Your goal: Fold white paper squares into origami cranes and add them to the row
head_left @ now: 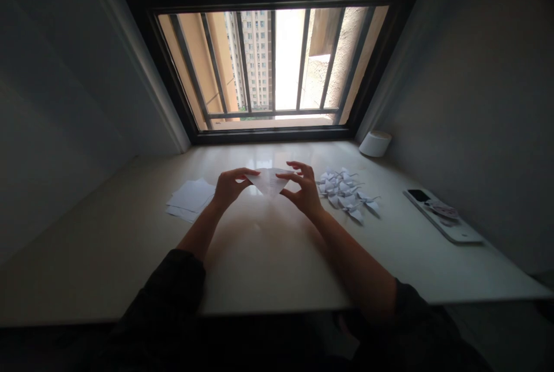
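Note:
A white sheet of paper [269,183], folded into a triangle with its point downward, is held up over the middle of the table. My left hand [230,187] pinches its left corner between thumb and fingers. At the right corner, my right hand [303,188] grips the paper with thumb and a finger, another finger raised. Just right of that hand lies a pile of folded paper cranes [344,190]. Left of my left hand, flat white paper sheets [190,198] lie in a loose stack.
The pale table [268,268] runs up to a barred window [272,124] at the back. In the back right corner stands a white cylindrical object [374,144]. A white phone-like device [467,236] lies near the right wall. The table's front edge is close to my body.

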Available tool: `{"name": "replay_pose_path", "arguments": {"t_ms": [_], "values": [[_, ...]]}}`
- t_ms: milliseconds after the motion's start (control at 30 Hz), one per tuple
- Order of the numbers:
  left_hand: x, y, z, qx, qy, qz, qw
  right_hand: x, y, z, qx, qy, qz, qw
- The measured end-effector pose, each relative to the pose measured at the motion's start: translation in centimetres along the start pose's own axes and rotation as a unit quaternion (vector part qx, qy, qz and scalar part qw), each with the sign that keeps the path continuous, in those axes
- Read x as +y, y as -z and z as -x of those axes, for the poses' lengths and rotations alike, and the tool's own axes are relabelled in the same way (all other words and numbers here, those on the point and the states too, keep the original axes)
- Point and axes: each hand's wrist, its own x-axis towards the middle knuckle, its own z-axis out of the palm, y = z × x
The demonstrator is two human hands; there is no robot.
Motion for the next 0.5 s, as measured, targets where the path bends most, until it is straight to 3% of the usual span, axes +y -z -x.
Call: {"name": "replay_pose_path", "arguments": {"t_ms": [100, 267, 500], "values": [[0.2, 0.4, -0.2, -0.011, -0.001, 0.021, 1.000, 0.8, 0.1, -0.3, 0.009, -0.057, -0.084, 0.995], [0.2, 0.7, -0.5, -0.050, 0.018, 0.077, 0.996, 2.3, -0.3, -0.2, -0.036, -0.134, -0.218, 0.966], [-0.5, 1.6, -0.7, -0.130, 0.070, 0.156, 0.977, 2.6, -0.2, 0.0, -0.035, -0.144, -0.222, 0.964]]}}
